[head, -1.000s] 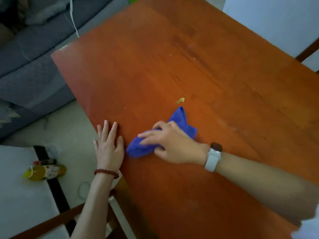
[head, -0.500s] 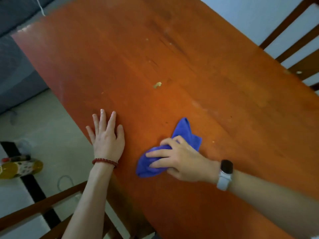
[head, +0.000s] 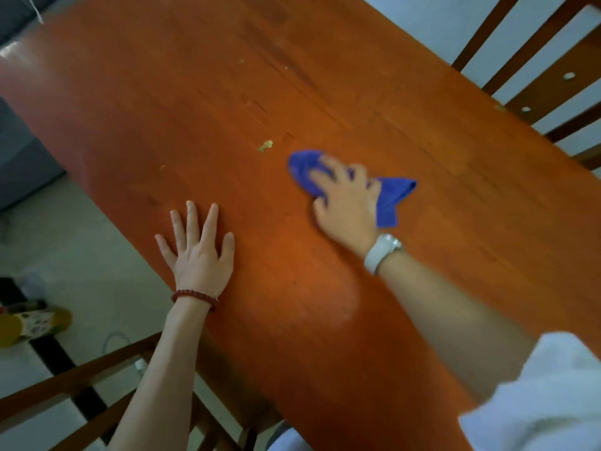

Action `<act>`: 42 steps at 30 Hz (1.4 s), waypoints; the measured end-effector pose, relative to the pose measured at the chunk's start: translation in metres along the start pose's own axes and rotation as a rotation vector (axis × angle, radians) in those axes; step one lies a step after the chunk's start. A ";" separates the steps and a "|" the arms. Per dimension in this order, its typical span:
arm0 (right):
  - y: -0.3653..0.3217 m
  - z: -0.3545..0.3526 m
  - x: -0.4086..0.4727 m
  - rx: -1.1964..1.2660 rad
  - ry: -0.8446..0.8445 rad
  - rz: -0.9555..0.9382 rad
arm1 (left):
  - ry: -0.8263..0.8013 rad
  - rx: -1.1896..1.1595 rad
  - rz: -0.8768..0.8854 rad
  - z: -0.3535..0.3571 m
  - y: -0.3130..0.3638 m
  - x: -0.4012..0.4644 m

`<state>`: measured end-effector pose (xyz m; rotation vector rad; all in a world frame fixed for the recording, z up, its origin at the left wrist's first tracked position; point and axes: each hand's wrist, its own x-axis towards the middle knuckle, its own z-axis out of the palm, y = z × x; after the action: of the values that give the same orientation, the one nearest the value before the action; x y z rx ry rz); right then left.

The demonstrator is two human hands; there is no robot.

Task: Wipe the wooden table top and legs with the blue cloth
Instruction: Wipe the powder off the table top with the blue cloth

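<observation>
**Blue cloth pushed out toward the middle of the table top**

The blue cloth lay bunched on the wooden table top, pinned beneath the right hand. That hand pressed down on it with fingers spread and only slightly bent; motion blur kept it from being clear whether the fingertips merely pushed or gripped the fabric. One rounded fold stuck out past the fingers on the left, and a pointed tail trailed to the right of the hand. A white watch sat on that wrist.

The left hand lay flat and open on the table top near its left edge, fingers straight and fanned, holding nothing. It was well apart from the cloth, and a red bead bracelet circled its wrist.

Compared with half a second earlier, the right hand and cloth had travelled away from the person and farther across the table, ending just beside a small yellowish scrap, which lay on the wood to the upper left of the cloth, not touching it. The left hand had kept its place by the edge.

On the floor to the left lay a yellow bottle on its side; its contents could not be made out. Wooden chair slats showed beyond the table's far edge.
</observation>
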<state>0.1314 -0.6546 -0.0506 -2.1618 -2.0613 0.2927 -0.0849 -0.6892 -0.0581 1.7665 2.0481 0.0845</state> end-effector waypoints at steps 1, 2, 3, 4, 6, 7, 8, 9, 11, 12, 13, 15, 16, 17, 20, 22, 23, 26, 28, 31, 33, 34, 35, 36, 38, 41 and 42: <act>-0.011 0.003 -0.021 0.014 -0.027 -0.093 | -0.012 -0.004 0.003 -0.001 -0.001 0.000; -0.020 0.006 -0.042 0.035 -0.063 -0.188 | -0.022 -0.010 0.003 -0.002 -0.001 0.000; -0.025 0.007 -0.063 0.050 -0.099 -0.280 | -0.029 -0.015 0.003 -0.003 -0.002 -0.002; -0.028 0.009 -0.084 0.054 -0.130 -0.370 | -0.033 -0.019 0.004 -0.003 -0.001 -0.005; -0.025 0.011 -0.123 0.059 -0.193 -0.537 | -0.038 -0.034 0.013 -0.003 0.001 -0.016; -0.020 0.010 -0.143 0.072 -0.228 -0.608 | -0.040 -0.038 0.024 -0.002 0.003 -0.025; -0.013 0.009 -0.163 0.093 -0.258 -0.665 | -0.041 -0.035 0.040 0.000 0.005 -0.035; -0.005 0.007 -0.183 0.117 -0.284 -0.706 | -0.046 -0.028 0.058 0.003 0.008 -0.047; 0.016 0.001 -0.221 0.162 -0.326 -0.725 | -0.053 -0.019 0.092 0.011 0.018 -0.076; 0.027 -0.002 -0.239 0.181 -0.333 -0.711 | -0.052 -0.020 0.113 0.017 0.024 -0.091; 0.038 -0.004 -0.257 0.194 -0.337 -0.688 | -0.052 -0.021 0.138 0.023 0.032 -0.107; 0.062 -0.009 -0.296 0.213 -0.330 -0.634 | -0.065 -0.017 0.198 0.040 0.049 -0.142; 0.074 -0.012 -0.315 0.230 -0.321 -0.606 | -0.081 -0.016 0.222 0.049 0.057 -0.159; 0.085 -0.016 -0.332 0.257 -0.311 -0.573 | -0.104 -0.018 0.238 0.058 0.066 -0.176; 0.114 -0.033 -0.360 0.435 -0.221 -0.402 | -0.136 0.051 0.255 0.087 0.081 -0.215; 0.133 -0.049 -0.349 0.544 -0.073 -0.201 | -0.106 0.132 0.256 0.098 0.084 -0.225; 0.143 -0.057 -0.338 0.547 0.029 -0.099 | -0.092 0.149 0.250 0.101 0.084 -0.226; 0.182 -0.071 -0.289 0.402 0.289 0.240 | -0.062 0.168 0.230 0.104 0.085 -0.226; 0.205 -0.074 -0.257 0.296 0.316 0.495 | -0.056 0.197 0.231 0.105 0.086 -0.225; 0.221 -0.064 -0.226 0.209 0.150 0.788 | -0.045 0.211 0.237 0.106 0.087 -0.225; 0.216 -0.055 -0.218 0.133 0.082 0.759 | -0.034 0.213 0.234 0.107 0.086 -0.223; 0.212 -0.050 -0.217 0.111 0.079 0.692 | -0.023 0.215 0.238 0.107 0.086 -0.223; 0.208 -0.047 -0.219 0.101 0.077 0.607 | -0.012 0.214 0.240 0.108 0.085 -0.223; 0.206 -0.045 -0.223 0.097 0.068 0.520 | -0.005 0.212 0.243 0.108 0.085 -0.222; 0.202 -0.043 -0.239 0.096 0.025 0.356 | -0.004 0.214 0.250 0.108 0.085 -0.222; 0.182 -0.036 -0.292 0.144 -0.036 0.176 | -0.005 0.218 0.266 0.108 0.084 -0.223; 0.171 -0.033 -0.316 0.160 -0.032 0.128 | -0.004 0.212 0.274 0.107 0.084 -0.223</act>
<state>0.2917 -0.9777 -0.0452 -2.2082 -1.8480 0.4915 0.0524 -0.9117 -0.0659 2.1678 1.8567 -0.0572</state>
